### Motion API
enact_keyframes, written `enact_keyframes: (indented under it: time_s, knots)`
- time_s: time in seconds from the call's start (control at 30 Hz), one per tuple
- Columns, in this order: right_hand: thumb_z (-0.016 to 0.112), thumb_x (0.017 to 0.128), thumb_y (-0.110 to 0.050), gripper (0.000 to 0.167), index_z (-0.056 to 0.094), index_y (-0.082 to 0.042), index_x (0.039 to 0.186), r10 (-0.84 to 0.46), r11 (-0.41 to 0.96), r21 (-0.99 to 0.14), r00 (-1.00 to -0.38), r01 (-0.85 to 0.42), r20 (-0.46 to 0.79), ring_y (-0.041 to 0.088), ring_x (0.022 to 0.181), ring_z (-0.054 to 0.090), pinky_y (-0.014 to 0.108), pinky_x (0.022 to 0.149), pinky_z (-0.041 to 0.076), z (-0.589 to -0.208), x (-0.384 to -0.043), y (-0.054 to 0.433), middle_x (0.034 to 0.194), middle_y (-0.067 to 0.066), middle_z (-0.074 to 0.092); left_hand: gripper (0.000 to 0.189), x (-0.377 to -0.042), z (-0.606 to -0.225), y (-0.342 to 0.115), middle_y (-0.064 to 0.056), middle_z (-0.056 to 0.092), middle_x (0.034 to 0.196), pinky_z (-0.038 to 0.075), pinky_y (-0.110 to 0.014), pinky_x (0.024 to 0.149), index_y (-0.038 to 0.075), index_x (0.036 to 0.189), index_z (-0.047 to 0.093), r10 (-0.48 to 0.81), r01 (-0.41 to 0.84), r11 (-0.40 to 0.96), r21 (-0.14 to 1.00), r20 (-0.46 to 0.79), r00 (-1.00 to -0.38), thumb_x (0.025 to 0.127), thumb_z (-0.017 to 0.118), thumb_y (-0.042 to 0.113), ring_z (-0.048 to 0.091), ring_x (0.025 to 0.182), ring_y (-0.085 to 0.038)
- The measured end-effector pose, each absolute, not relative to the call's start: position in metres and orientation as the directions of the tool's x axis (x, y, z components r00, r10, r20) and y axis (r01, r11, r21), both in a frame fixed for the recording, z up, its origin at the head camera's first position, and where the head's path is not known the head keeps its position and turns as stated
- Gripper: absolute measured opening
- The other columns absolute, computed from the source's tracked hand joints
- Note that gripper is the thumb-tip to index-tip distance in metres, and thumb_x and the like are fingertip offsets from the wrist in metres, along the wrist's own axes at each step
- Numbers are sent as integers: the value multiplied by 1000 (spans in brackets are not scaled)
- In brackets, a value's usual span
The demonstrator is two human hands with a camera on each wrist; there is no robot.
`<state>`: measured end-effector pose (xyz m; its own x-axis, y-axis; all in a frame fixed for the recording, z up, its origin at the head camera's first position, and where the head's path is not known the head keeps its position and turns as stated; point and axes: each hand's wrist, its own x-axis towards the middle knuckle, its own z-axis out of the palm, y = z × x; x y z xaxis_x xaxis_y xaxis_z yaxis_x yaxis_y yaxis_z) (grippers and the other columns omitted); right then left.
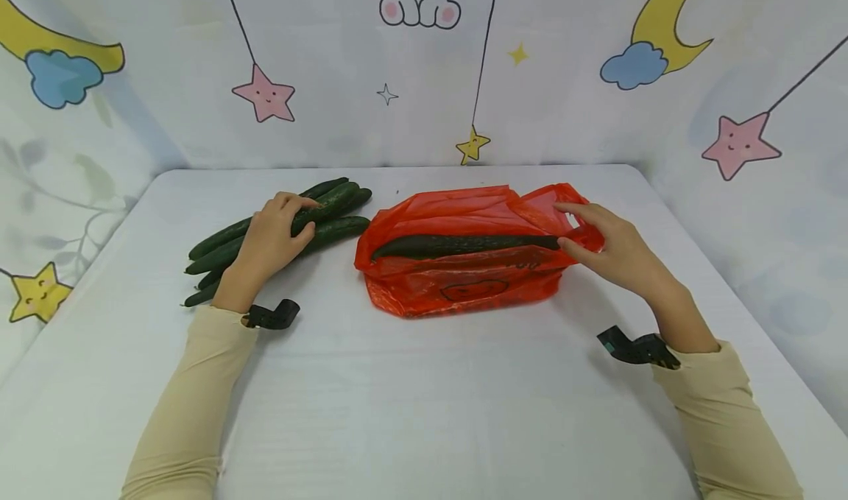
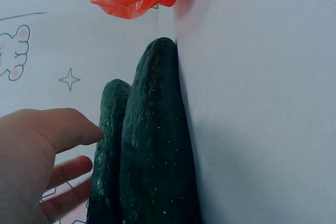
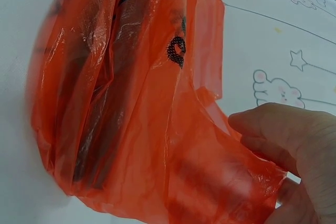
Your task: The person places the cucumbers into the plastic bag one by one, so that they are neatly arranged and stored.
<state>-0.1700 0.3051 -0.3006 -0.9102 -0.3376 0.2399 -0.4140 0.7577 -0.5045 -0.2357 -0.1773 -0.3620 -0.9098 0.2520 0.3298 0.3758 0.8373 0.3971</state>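
My left hand (image 1: 270, 236) lies over several dark green cucumbers (image 1: 341, 229) at the table's left. Its thumb and fingers spread around a cucumber (image 2: 110, 145) in the left wrist view, the thumb's tip against it; no firm grip shows. A red plastic bag (image 1: 411, 290) lies on its side in the middle, its mouth gaping. One long cucumber (image 1: 457, 246) lies within that mouth. At the bag's right end is my right hand (image 1: 619, 246), thumb and fingers apart, touching the thin red plastic (image 3: 226, 177). Part of the fingers is hidden behind the bag.
A white-covered table (image 1: 424, 397) carries everything. Behind it hangs a pale backdrop (image 1: 331, 65) with printed stars, moons and clouds. Black wrist cameras sit on the left (image 1: 273, 314) and right (image 1: 636, 347) wrists.
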Motion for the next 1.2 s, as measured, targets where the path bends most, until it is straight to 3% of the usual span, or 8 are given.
enact_keyframes:
  time_s: [0.23, 0.43, 0.57, 1.2]
  knots:
    - [66, 91, -8, 55, 46, -5, 142, -345, 755, -496, -903, -429, 255, 44, 127, 42, 68, 93, 42, -302, -171, 305, 142, 25, 45, 44, -236, -366, -184, -27, 42, 138, 44, -61, 85, 4, 140, 46, 192, 276, 874, 399, 238, -952, 98, 54, 19, 54, 104, -49]
    - [67, 91, -7, 55, 47, -4, 142, -354, 752, -489, -897, -442, 265, 44, 125, 44, 67, 93, 42, -301, -171, 305, 141, 25, 47, 47, -238, -370, -187, -30, 52, 129, 44, -60, 89, 1, 137, 50, 146, 232, 913, 336, 261, -954, 99, 56, 28, 52, 112, -48]
    - [66, 91, -9, 55, 47, -6, 142, -340, 759, -497, -907, -421, 250, 43, 126, 43, 67, 93, 42, -301, -171, 304, 142, 24, 46, 51, -239, -371, -187, -30, 57, 123, 46, -58, 85, -2, 132, 54, 116, 192, 939, 285, 262, -958, 99, 57, 36, 54, 108, -48]
    - [69, 90, -9, 57, 46, -4, 142, -348, 764, -489, -907, -421, 236, 49, 132, 36, 71, 93, 38, -300, -171, 306, 143, 27, 44, 52, -238, -370, -189, -29, 61, 111, 49, -54, 73, -2, 129, 58, 155, 229, 952, 202, 325, -933, 96, 60, 38, 59, 94, -46]
